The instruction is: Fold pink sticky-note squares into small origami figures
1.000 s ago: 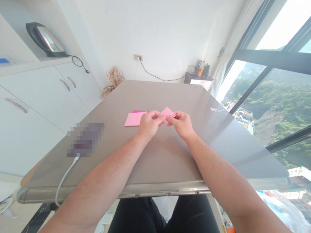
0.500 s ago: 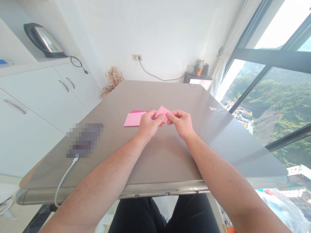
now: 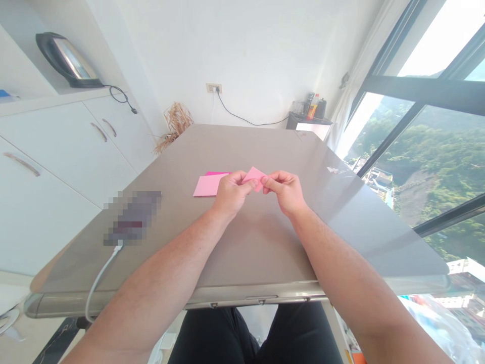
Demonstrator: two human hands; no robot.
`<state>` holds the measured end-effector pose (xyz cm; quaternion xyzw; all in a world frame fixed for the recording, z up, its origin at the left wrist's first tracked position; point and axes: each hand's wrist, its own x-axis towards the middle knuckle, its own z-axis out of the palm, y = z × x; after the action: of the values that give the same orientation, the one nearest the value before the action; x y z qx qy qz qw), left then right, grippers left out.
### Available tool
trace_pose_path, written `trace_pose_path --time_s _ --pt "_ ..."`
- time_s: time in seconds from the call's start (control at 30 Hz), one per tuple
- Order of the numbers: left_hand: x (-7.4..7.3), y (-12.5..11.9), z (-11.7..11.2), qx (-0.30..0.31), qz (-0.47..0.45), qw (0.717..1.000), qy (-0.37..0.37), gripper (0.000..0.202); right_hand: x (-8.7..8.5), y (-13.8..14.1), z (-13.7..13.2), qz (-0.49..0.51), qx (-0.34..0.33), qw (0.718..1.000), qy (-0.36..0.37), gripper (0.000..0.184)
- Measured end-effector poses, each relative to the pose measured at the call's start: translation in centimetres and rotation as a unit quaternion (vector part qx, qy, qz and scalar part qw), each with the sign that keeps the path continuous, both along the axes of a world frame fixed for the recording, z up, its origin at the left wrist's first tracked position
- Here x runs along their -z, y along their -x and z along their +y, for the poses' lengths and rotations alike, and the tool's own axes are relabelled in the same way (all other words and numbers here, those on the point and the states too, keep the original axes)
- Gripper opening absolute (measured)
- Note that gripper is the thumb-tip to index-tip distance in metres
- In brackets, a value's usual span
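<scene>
Both of my hands meet above the middle of the grey table [image 3: 242, 242]. My left hand [image 3: 230, 194] and my right hand [image 3: 285, 191] each pinch a small folded piece of pink paper [image 3: 254, 175] between thumb and fingers, holding it just above the tabletop. To the left of my left hand a stack of pink paper sheets [image 3: 206, 185] lies flat, a light pink sheet on top and a darker pink edge showing behind it.
A blurred dark object [image 3: 131, 218] with a white cable [image 3: 99, 279] lies at the table's left front. White cabinets [image 3: 64, 151] stand to the left, a large window [image 3: 428, 136] to the right. Dried grass [image 3: 175, 123] and a small stand with bottles [image 3: 309, 119] sit beyond the far edge.
The folded pink paper has got smaller between my fingers, its pointed right corner tucked in. Both hands stay in nearly the same place.
</scene>
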<state>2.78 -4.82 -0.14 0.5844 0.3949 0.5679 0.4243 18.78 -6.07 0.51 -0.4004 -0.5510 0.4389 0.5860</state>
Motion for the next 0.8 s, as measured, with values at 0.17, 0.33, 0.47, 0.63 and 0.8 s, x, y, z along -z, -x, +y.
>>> trace_pose_path --time_s 0.17,0.33,0.47,0.63,0.8 --pt "0.1 0.1 0.2 0.011 -0.007 1.0 0.027 0.022 0.0 -0.3 0.2 0.021 0.016 1.0 0.009 0.026" --pt "0.0 0.5 0.5 0.021 -0.053 0.998 0.037 0.018 -0.1 -0.6 0.2 0.058 0.012 0.998 0.024 0.024" --pt "0.0 0.6 0.6 0.035 -0.077 0.996 0.039 0.017 -0.1 -0.6 0.3 0.07 -0.007 0.997 0.029 0.026" --pt "0.2 0.4 0.6 -0.055 -0.03 0.998 0.029 0.016 0.1 0.0 0.4 0.025 0.087 0.996 0.02 0.028" --pt "0.2 0.1 0.0 -0.192 0.115 0.971 -0.084 0.013 0.1 1.1 -0.1 -0.063 0.143 0.987 0.029 0.034"
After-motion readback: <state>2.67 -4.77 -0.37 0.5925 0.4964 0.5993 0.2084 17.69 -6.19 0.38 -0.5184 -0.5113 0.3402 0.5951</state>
